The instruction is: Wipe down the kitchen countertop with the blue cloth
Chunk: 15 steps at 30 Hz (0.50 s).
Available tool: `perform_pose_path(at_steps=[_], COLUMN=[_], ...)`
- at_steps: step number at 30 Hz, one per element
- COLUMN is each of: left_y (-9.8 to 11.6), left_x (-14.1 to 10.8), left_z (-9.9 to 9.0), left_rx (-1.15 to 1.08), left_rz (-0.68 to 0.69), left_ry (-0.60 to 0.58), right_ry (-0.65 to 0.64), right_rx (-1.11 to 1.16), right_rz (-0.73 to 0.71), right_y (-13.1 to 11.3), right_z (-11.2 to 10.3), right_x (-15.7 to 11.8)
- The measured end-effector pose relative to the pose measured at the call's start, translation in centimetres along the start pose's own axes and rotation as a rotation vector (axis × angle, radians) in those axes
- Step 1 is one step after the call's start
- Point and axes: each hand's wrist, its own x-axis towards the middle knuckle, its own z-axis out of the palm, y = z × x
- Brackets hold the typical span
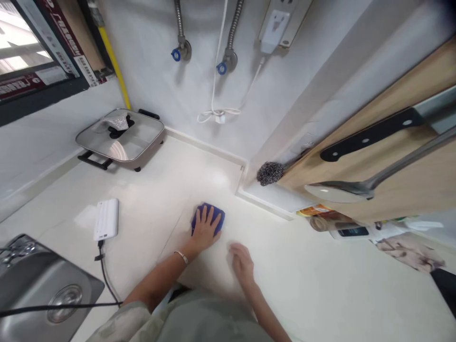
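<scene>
My left hand [205, 232] lies flat with its fingers spread on a folded dark blue cloth [218, 216]. The cloth rests on the white countertop [149, 199], and part of it is hidden beneath the palm. A bracelet [181, 257] circles my left wrist. To the right of the cloth and apart from it, my right hand [242, 263] hovers over or rests on the counter with its fingers curled together. Nothing shows in it, and its fingertips are slightly blurred.
A lidded electric pan [142, 137] stands in the back left corner. Nearer are a white power bank [107, 218] with a black cable and a steel sink [32, 280]. At right are a steel scrubber [270, 173], a knife [370, 134] and a ladle [337, 191] before a wooden board.
</scene>
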Motion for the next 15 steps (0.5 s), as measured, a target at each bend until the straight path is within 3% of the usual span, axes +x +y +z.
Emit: perform_pose_path(at_steps=[4, 9, 15], left_y=[-2.0, -4.6, -10.4], left_x=[3.3, 9.6, 16.2], left_z=[0.5, 1.4, 1.2], left_rx=[-0.049, -0.087, -0.068], left_rz=[0.055, 0.062, -0.041], left_ry=[0.021, 0.054, 0.100], right_ry=[-0.013, -0.029, -0.039], right_rx=[-0.056, -0.074, -0.093], right_rz=[0.028, 0.070, 0.093], right_y=[-0.5, -0.8, 0.0], right_z=[0.5, 0.5, 0.4], right_x=[0.0, 0.1, -0.5])
